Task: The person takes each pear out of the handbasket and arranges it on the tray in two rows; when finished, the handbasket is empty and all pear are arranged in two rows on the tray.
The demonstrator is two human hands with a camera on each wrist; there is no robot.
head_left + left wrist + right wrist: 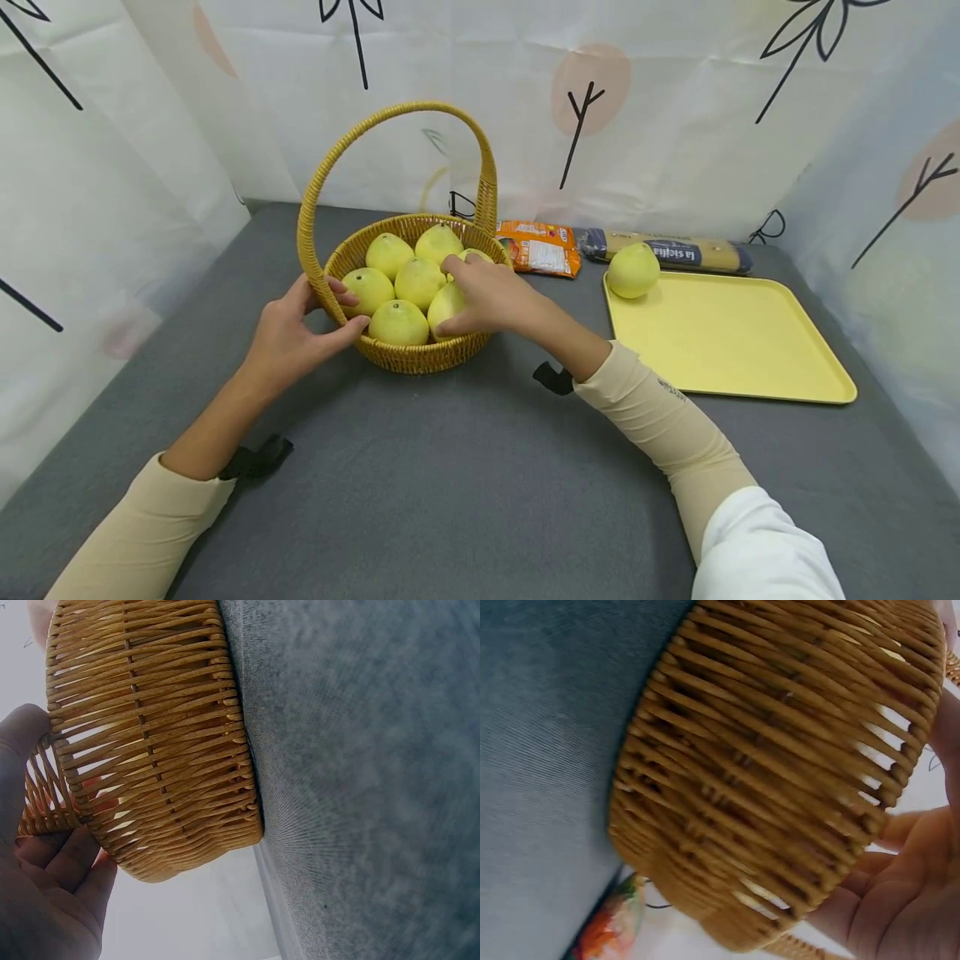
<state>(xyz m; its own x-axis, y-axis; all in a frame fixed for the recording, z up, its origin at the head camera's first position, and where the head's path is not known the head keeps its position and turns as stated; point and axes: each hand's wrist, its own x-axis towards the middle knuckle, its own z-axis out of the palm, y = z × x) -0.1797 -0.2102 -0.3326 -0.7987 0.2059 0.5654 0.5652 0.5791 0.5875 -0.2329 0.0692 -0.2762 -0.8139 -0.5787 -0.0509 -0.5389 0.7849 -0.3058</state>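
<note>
A yellow wicker basket (pixel 412 360) with a tall arched handle stands on the grey table, holding several yellow-green round fruits (pixel 399 322). My left hand (pixel 288 337) grips the basket at its left side where the handle joins the rim, thumb in front and fingers behind. In the left wrist view the fingers (pixel 82 881) curl round the handle's foot. Over the basket's right side, my right hand (pixel 495 296) holds a yellow-green fruit (pixel 447 307) between thumb and fingers. The basket wall (pixel 765 750) hides that fruit in the right wrist view.
On the right lies a yellow tray (pixel 735 333) with one yellow-green fruit (pixel 633 271) at its back left corner. Behind are an orange packet (pixel 542 248) and a long pack of pasta (pixel 678 252). A patterned white curtain (pixel 660 108) borders the table's back and sides.
</note>
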